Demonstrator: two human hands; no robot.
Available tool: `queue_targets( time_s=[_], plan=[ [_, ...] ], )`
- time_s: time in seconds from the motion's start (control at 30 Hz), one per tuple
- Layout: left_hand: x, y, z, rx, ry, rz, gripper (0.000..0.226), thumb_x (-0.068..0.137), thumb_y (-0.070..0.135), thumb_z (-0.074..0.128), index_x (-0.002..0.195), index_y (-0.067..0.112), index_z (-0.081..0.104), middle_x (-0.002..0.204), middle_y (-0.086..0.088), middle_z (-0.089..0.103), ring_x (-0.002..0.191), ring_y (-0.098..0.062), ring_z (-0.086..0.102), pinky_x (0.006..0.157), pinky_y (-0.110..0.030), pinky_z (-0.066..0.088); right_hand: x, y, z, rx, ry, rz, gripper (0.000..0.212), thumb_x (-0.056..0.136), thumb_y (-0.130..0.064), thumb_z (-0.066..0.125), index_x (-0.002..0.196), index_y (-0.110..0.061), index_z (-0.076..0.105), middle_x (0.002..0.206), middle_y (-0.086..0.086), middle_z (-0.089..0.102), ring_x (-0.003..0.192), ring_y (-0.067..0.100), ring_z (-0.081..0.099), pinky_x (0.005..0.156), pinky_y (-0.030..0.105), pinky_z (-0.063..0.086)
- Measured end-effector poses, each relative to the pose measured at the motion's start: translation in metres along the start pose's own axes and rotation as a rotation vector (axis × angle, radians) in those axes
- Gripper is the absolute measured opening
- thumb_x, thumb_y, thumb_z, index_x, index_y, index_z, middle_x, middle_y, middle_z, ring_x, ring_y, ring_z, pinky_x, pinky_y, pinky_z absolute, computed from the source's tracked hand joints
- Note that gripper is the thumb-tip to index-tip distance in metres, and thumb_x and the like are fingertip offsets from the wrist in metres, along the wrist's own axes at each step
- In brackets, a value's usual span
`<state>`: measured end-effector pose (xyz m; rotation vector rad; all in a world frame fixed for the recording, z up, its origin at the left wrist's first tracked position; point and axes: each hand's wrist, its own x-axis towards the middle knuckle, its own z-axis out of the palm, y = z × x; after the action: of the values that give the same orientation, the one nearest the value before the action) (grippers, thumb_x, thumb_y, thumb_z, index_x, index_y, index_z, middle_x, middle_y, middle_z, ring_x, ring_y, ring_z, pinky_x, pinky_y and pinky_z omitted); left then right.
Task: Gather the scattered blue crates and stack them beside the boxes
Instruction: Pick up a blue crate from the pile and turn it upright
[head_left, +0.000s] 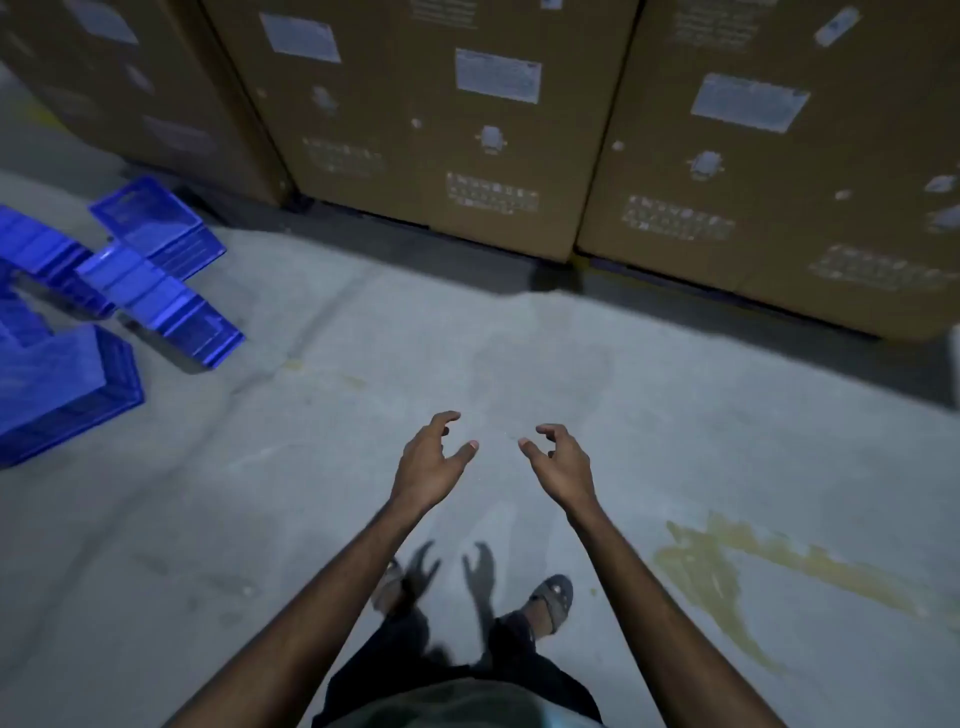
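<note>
Both hands, the left hand (431, 457) and right hand (558, 457), are hanging loose and holding nothing above the bare floor (675, 415). The crates (156, 270) are lying jumbled at the far left, near the boxes (441, 130). Some are tipped over, so grabbing one carelessly is likely to topple the heap.

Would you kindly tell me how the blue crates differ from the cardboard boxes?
The blue crates are small and lie jumbled at odd angles on the left; the cardboard boxes are far larger and stand upright in a row. The boxes carry white labels; no labels show on the crates. Both are untouched: the left hand and right hand hover empty.
</note>
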<state>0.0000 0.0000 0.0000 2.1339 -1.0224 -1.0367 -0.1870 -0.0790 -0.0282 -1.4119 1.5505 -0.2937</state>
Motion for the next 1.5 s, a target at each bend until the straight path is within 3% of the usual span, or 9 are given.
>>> queue_targets(
  time_s=[0.13,0.5,0.8,0.97,1.13,1.2,1.3,1.4,1.5],
  plan=[
    [-0.013,-0.046,-0.039,0.055,-0.031,-0.053,0.053,0.082,0.067,0.060,0.128,0.040,0.057,0.127,0.007,0.065,0.118,-0.017,0.060,0.101,-0.043,0.051,-0.023,-0.020,0.051,-0.126,-0.094,-0.004,0.046,0.093,-0.052,0.063,0.132,-0.027,0.056,0.142,0.001,0.057,0.126,0.021,0.056,0.103,0.042,0.047],
    [-0.088,-0.318,-0.188,0.221,-0.210,-0.301,0.039,0.093,0.054,0.062,0.124,0.029,0.062,0.119,-0.001,0.069,0.119,-0.020,0.060,0.096,-0.030,0.048,-0.095,-0.048,0.282,-0.531,-0.345,0.038,0.045,0.094,-0.048,0.063,0.128,-0.019,0.060,0.133,0.010,0.063,0.124,0.025,0.058,0.096,0.035,0.048],
    [-0.136,-0.481,-0.340,-0.001,0.143,-0.517,0.047,0.083,0.051,0.071,0.099,0.007,0.074,0.082,-0.014,0.076,0.084,-0.033,0.073,0.075,-0.032,0.052,-0.135,-0.161,0.473,-0.879,-0.535,-0.208,0.045,0.094,-0.049,0.055,0.132,-0.025,0.057,0.136,0.002,0.057,0.128,0.023,0.053,0.098,0.038,0.045],
    [-0.141,-0.547,-0.396,-0.152,0.177,-0.661,0.024,0.088,0.041,0.077,0.098,0.028,0.060,0.088,-0.001,0.066,0.093,-0.026,0.071,0.084,-0.031,0.054,-0.107,-0.223,0.562,-0.967,-0.607,-0.297,0.045,0.094,-0.051,0.058,0.130,-0.024,0.058,0.135,0.006,0.059,0.127,0.026,0.055,0.096,0.038,0.048],
    [-0.137,-0.635,-0.446,-0.268,0.293,-0.708,0.012,0.084,0.058,0.071,0.084,0.048,0.065,0.086,0.003,0.066,0.084,-0.019,0.067,0.077,-0.028,0.049,-0.070,-0.282,0.666,-1.006,-0.700,-0.293,0.048,0.093,-0.053,0.061,0.131,-0.023,0.060,0.133,0.008,0.063,0.126,0.027,0.057,0.097,0.037,0.048],
    [-0.132,-0.615,-0.506,-0.321,0.345,-0.736,0.012,0.090,0.040,0.070,0.079,0.036,0.068,0.087,-0.001,0.066,0.083,-0.017,0.063,0.075,-0.026,0.044,-0.063,-0.311,0.713,-1.012,-0.716,-0.287,0.048,0.093,-0.053,0.061,0.130,-0.023,0.061,0.133,0.009,0.064,0.125,0.028,0.057,0.097,0.037,0.048],
    [-0.118,-0.620,-0.584,-0.384,0.402,-0.851,0.010,0.099,0.015,0.065,0.096,0.006,0.062,0.089,-0.007,0.062,0.077,-0.016,0.058,0.062,-0.023,0.041,-0.061,-0.365,0.779,-1.041,-0.746,-0.301,0.047,0.093,-0.053,0.060,0.130,-0.023,0.062,0.133,0.008,0.064,0.126,0.028,0.057,0.098,0.037,0.047],
    [-0.101,-0.651,-0.659,-0.387,0.494,-0.887,0.023,0.098,0.025,0.068,0.114,0.009,0.065,0.098,-0.011,0.069,0.091,-0.026,0.068,0.072,-0.029,0.047,-0.059,-0.423,0.846,-1.064,-0.792,-0.353,0.047,0.094,-0.052,0.060,0.130,-0.022,0.062,0.132,0.009,0.064,0.126,0.028,0.058,0.097,0.037,0.049],
    [-0.088,-0.681,-0.729,-0.305,0.562,-0.901,0.031,0.098,0.025,0.067,0.121,0.005,0.068,0.108,-0.017,0.074,0.094,-0.027,0.069,0.074,-0.025,0.040,-0.057,-0.483,0.916,-1.129,-0.845,-0.451,0.046,0.092,-0.051,0.062,0.130,-0.023,0.062,0.131,0.008,0.065,0.127,0.028,0.057,0.099,0.036,0.047]
  ],
)
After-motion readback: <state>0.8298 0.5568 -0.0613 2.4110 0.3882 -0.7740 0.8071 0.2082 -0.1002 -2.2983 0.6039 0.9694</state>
